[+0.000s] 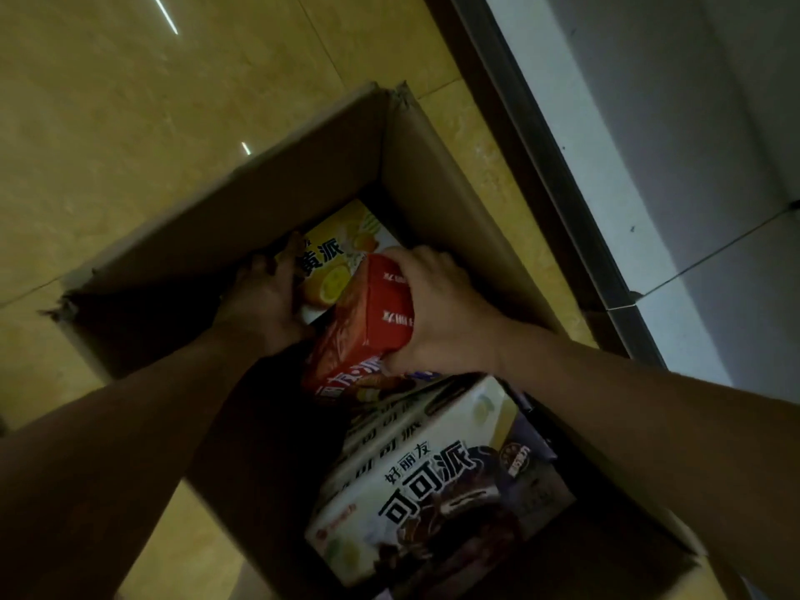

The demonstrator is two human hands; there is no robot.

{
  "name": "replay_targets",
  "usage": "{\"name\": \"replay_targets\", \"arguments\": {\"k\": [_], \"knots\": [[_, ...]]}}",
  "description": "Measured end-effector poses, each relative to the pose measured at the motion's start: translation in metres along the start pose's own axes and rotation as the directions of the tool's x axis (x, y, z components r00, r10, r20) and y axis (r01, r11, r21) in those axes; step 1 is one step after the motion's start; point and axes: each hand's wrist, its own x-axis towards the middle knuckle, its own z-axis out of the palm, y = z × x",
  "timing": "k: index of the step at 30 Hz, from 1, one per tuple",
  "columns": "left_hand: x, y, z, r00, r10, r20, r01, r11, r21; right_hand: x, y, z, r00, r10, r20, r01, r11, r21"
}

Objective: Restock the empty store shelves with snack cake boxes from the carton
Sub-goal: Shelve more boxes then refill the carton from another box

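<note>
A glossy yellow-beige tiled floor (108, 123) fills the frame from 7 to 12 o'clock, crossed by thin grout lines. Two bright light reflections lie on the tiles: a long white streak (164, 13) at 11 o'clock near the top edge, and a short one (246, 148) lower, toward the centre. A dark brown strip (489, 101) runs diagonally from 12 o'clock down toward 3 o'clock, bordering the floor. Just beside it, a pale grey surface (692, 123) fills the 2 o'clock corner, crossed by a thin dark seam (714, 249); what it belongs to cannot be told.

carton (268, 201) 1 | snack boxes (437, 491) at least 3 | hands (259, 296) (437, 309) 2
</note>
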Motion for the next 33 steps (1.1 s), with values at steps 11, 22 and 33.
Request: {"name": "replay_targets", "arguments": {"k": [11,22,33], "knots": [[-0.029,0.015,-0.021,0.994,0.039,-0.102,-0.03,0.995,0.091,-0.033,-0.019,-0.02,0.968,-0.246,-0.05,0.225,0.938,-0.265],[-0.106,0.041,-0.106,0.973,0.122,-0.197,-0.078,0.973,0.219,-0.104,-0.068,-0.079,0.911,-0.405,-0.082,0.359,0.874,-0.327],[-0.168,0.092,-0.222,0.897,0.29,-0.335,-0.192,0.936,0.295,-0.182,-0.13,-0.164,0.92,-0.371,-0.126,0.321,0.897,-0.303]]}}
